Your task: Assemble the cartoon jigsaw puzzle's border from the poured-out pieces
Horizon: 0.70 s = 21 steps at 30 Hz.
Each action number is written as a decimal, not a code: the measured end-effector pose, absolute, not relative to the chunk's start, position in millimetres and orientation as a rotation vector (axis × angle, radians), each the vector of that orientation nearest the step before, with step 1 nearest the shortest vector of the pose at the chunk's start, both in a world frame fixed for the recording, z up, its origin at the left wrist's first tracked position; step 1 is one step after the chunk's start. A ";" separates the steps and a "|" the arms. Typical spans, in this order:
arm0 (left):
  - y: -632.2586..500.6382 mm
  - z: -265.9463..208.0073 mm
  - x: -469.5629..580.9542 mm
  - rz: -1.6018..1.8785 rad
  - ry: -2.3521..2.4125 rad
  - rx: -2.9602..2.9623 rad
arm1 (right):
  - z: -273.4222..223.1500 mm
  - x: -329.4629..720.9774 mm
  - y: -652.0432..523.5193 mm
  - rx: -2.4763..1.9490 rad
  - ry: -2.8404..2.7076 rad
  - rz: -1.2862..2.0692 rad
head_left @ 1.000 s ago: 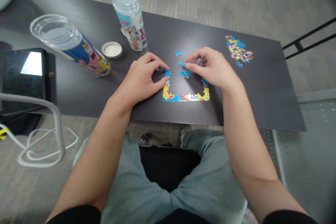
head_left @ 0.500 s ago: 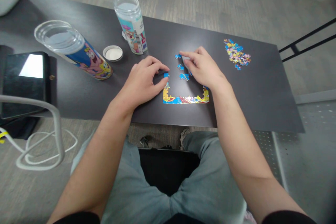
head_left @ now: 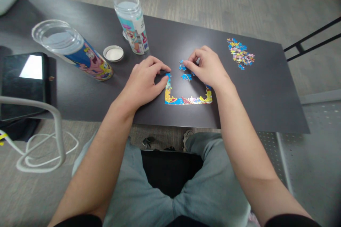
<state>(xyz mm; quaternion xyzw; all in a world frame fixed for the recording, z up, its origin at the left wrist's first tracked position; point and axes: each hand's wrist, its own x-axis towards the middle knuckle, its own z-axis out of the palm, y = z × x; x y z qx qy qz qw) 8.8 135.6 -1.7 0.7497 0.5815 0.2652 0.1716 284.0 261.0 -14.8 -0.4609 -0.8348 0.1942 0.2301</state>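
Note:
My left hand [head_left: 147, 82] rests on the table with thumb and fingers apart, touching the upper left end of a jigsaw puzzle border [head_left: 186, 101]. That border is joined along its bottom and two sides, in yellow, blue and red. The thumb and forefinger of my right hand [head_left: 207, 66] close on a small blue puzzle piece [head_left: 182, 62], held above or against another blue piece; the fingertips partly cover it. Just below lies a joined blue section [head_left: 187, 77]. A bit of blue puzzle shows beneath my right hand, mostly hidden by it.
A heap of loose puzzle pieces [head_left: 241, 54] lies on the right of the dark table [head_left: 266, 95]. Two clear cartoon-printed jars [head_left: 92, 58] stand to the left, with a round lid [head_left: 113, 53] between them. A black tablet-like device [head_left: 22, 85] and white cable [head_left: 60, 127] are farther left.
My right hand has drawn the upper blue puzzle piece down towards the one below it, and its fingers have curled into a pinch. The left hand has stayed in place.

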 end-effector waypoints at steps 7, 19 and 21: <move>135.0 0.1 9.8 0.731 1.673 2.112 | -11.2 285.7 259.5 -1.208 -2.311 0.594; 135.6 1.9 9.7 0.737 1.662 2.096 | -11.6 287.8 258.6 -1.159 -2.352 0.600; 135.6 2.5 10.1 0.737 1.660 2.096 | -11.9 288.3 259.3 -1.166 -2.348 0.608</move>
